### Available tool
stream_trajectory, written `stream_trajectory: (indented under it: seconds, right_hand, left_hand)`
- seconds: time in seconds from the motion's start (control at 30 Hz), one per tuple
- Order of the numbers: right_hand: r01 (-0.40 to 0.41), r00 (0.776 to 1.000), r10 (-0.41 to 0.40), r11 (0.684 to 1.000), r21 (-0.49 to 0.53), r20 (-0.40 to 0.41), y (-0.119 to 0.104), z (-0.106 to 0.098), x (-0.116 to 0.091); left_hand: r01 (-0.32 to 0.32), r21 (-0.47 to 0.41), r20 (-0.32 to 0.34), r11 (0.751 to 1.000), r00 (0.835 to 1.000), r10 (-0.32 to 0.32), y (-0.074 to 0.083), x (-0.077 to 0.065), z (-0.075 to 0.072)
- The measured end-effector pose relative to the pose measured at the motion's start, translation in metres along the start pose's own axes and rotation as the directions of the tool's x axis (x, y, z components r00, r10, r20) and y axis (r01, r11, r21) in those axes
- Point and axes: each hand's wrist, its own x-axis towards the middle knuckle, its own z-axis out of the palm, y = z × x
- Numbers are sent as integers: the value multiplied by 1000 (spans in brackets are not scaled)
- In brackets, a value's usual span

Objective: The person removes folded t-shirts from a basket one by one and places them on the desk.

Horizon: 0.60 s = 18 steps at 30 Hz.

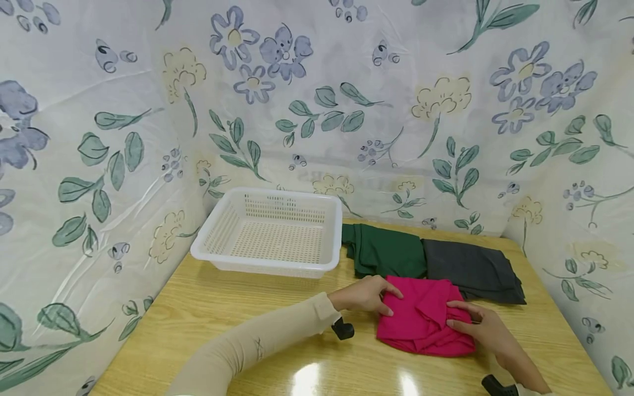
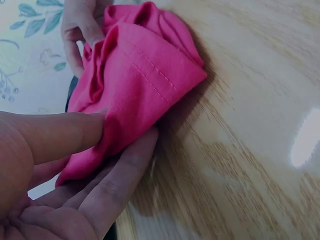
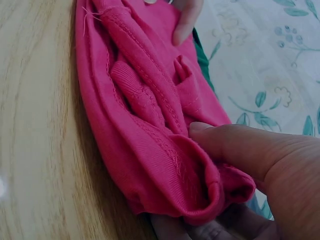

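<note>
A bright pink garment point(image 1: 416, 319), folded into a bundle with loose creases on top, lies on the wooden table. My left hand point(image 1: 365, 296) grips its left edge; in the left wrist view the thumb lies on top of the cloth point(image 2: 145, 75) and the fingers are tucked beneath. At the right edge my right hand point(image 1: 482, 328) pinches the rolled, stitched end of the cloth point(image 3: 145, 115), thumb above and fingers under it. Behind the pink garment lie a folded dark green garment point(image 1: 388, 250) and a folded dark grey garment point(image 1: 470, 269), side by side.
A white plastic basket point(image 1: 267, 268) with perforated sides stands at the back left of the table point(image 1: 277, 341), left of the green garment. Floral fabric point(image 1: 346, 137) hangs behind the table and along both sides. Black wrist mounts point(image 1: 343, 329) sit below each hand.
</note>
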Motion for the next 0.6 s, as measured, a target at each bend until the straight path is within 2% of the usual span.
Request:
stream_trajectory:
  seconds: [0.2,0.47,0.6]
  right_hand:
    - [5,1000,-5,1000,14,8,-4,-1,0]
    - [9,1000,-9,1000,8,-4,-5,-7,1]
    - [38,998,-38,999,-16,-42,-5,-21,-2]
  left_hand:
    - [18,-55,17,998,1000,-17,-4,1,-1]
    - [3,-39,21,999,1000,-2,-4,-1,-7]
    - [-38,6,43,999,998,38,0,-5,-20]
